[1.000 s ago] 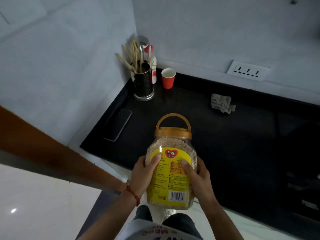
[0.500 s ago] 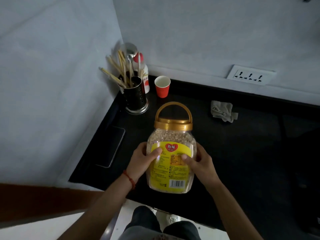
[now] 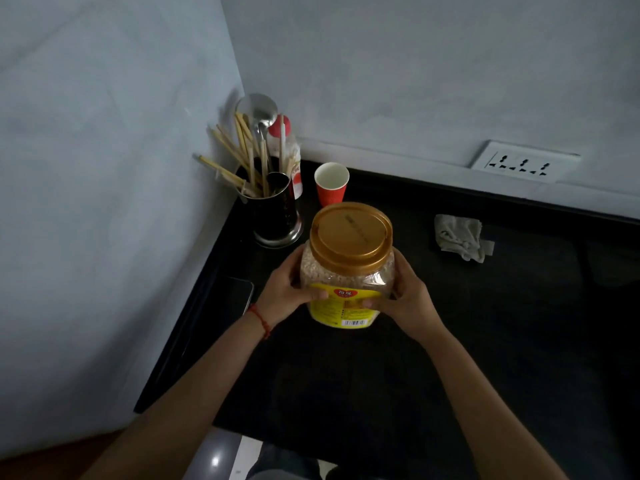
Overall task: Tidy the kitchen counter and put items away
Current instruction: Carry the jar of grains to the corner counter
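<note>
A clear plastic jar (image 3: pixel 348 271) of pale grain, with a gold lid and a yellow label, stands upright over the black counter (image 3: pixel 398 375). My left hand (image 3: pixel 282 292) grips its left side and my right hand (image 3: pixel 407 299) grips its right side, thumbs on the label. The lid's handle lies folded flat. I cannot tell whether the jar's base touches the counter.
A metal holder (image 3: pixel 275 216) with chopsticks and a ladle stands in the back left corner, with a red-capped bottle (image 3: pixel 289 147) behind it. A red paper cup (image 3: pixel 330 183), a crumpled grey cloth (image 3: pixel 459 237), and a dark phone (image 3: pixel 235 299) by the left wall lie nearby. A socket strip (image 3: pixel 523 162) is on the back wall.
Both hands have carried the jar forward from the counter's front edge toward the holder and cup. The jar now stands more upright and its handle has dropped flat.
</note>
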